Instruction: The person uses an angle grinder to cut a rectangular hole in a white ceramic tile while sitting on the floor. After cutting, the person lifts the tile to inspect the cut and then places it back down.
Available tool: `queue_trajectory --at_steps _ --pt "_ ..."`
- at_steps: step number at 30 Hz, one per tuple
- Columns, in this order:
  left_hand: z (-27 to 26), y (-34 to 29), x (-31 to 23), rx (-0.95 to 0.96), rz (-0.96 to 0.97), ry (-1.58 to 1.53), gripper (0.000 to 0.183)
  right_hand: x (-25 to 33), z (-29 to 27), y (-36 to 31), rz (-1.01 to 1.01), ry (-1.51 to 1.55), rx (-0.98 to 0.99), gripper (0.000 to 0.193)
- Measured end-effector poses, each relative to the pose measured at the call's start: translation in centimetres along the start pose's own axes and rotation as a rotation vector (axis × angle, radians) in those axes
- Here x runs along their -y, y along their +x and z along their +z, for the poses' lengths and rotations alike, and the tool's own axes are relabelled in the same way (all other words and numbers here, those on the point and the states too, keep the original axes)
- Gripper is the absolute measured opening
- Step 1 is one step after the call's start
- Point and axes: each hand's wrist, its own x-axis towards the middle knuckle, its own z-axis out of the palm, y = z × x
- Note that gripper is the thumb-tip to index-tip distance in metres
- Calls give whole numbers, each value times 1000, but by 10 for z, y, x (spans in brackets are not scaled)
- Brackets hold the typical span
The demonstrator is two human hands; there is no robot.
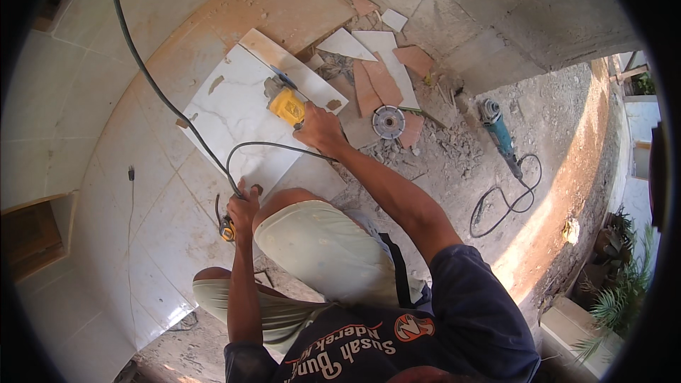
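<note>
My right hand (pixel 320 130) is wrapped round the rear body of a yellow angle grinder (pixel 286 106). The grinder's grey head rests at or just over a white marbled tile (pixel 234 103), close to a long line across it; contact cannot be made out. Beside the head is a narrow blue piece (pixel 285 78) whose kind is unclear. My left hand (pixel 243 206) is closed on a dark power cable (pixel 152 74) near the tile's lower corner. Just below that hand lies a yellow and black tape measure (pixel 227 229).
Broken tile pieces (pixel 376 85) and rubble lie beyond the tile on the right. Among them sits a round cutting disc (pixel 389 122). A teal angle grinder (pixel 500 138) with a looped cord (pixel 489 230) lies farther right. A thin cord with a plug (pixel 131 172) is at left.
</note>
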Motion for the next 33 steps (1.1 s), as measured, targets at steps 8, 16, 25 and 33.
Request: queue_trajectory --at_steps 8,16,25,33 --pt "0 0 -2 -14 18 -5 52 -4 0 -3 0 4 -9 59" --pt "-3 -2 -7 3 22 -6 52 -7 -3 -11 11 7 15 59" --pt "2 1 5 -4 6 -38 53 -14 1 -14 2 25 19 61" --pt "5 3 9 -28 30 -11 52 -21 7 -19 -2 12 -44 60"
